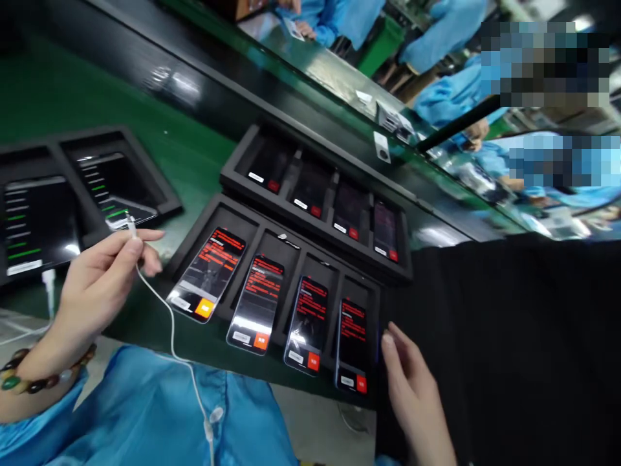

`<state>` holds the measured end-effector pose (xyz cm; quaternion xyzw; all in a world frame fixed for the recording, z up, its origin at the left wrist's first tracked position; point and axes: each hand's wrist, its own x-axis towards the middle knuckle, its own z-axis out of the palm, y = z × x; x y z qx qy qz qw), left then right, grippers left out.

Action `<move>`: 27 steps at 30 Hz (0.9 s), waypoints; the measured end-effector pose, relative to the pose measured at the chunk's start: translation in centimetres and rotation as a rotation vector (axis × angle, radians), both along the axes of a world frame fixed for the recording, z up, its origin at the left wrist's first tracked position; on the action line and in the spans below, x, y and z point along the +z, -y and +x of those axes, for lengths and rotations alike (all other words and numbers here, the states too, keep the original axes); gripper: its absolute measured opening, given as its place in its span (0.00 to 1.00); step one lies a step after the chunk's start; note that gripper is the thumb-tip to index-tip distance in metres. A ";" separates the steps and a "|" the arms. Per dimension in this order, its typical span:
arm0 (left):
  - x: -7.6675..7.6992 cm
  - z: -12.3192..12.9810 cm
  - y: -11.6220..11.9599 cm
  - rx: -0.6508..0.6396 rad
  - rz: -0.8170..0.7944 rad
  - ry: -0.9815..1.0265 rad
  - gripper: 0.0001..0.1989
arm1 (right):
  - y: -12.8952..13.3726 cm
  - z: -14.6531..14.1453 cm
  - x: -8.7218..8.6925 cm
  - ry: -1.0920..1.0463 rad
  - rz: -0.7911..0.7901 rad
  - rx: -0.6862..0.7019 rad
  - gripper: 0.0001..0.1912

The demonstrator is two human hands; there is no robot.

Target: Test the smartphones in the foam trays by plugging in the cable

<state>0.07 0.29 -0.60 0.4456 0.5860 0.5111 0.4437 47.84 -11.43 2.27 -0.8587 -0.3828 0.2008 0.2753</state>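
Note:
My left hand pinches the plug of a thin white cable, its tip pointing up near a phone in the left tray. From my fingers the cable hangs down over the blue garment. My right hand is at the right end of the front black tray, fingers loosely apart and nothing visible in them. Closest to it lies a phone with red text on a dark screen. Several such phones lie in a row there, their lower ends over the tray's near edge; the leftmost phone has an orange-yellow button.
Behind stands another black tray with several dark-screened phones. At far left, a second phone has a white cable plug at its lower edge. Black cloth hangs at right. People in blue work across the green bench.

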 end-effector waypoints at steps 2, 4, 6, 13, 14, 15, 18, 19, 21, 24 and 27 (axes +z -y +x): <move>1.4 -2.1 2.1 -0.122 -0.079 0.044 0.21 | -2.4 -1.8 1.8 0.020 0.024 0.170 0.44; 2.3 -3.6 4.0 -0.243 -0.182 -0.003 0.23 | -5.5 -4.7 3.2 0.037 0.018 0.421 0.39; 2.4 -3.9 5.7 -0.334 -0.249 -0.107 0.25 | -8.8 -8.2 3.6 0.029 0.038 0.714 0.35; -1.9 0.3 9.4 -0.441 -0.351 -0.111 0.25 | -19.2 -18.2 -1.0 -0.036 0.090 1.265 0.33; -2.4 0.8 9.6 -0.432 -0.355 -0.104 0.24 | -20.0 -18.8 -1.7 -0.018 0.081 1.277 0.33; -2.8 1.1 9.7 -0.418 -0.356 -0.096 0.23 | -20.5 -19.3 -2.3 -0.005 0.069 1.289 0.32; -3.2 1.2 9.8 -0.367 -0.358 -0.060 0.22 | -21.2 -19.8 -3.0 -0.012 0.049 1.315 0.30; -3.2 1.1 9.8 -0.360 -0.359 -0.049 0.22 | -21.2 -19.8 -3.0 -0.025 0.050 1.315 0.30; -3.1 1.0 9.8 -0.372 -0.358 -0.037 0.22 | -21.2 -19.7 -2.9 -0.051 0.050 1.311 0.29; -3.2 0.9 9.9 -0.396 -0.350 -0.043 0.23 | -21.4 -19.5 -2.8 -0.096 0.038 1.307 0.29; -3.2 1.0 10.0 -0.394 -0.341 -0.068 0.23 | -21.7 -19.4 -2.9 -0.141 0.017 1.310 0.28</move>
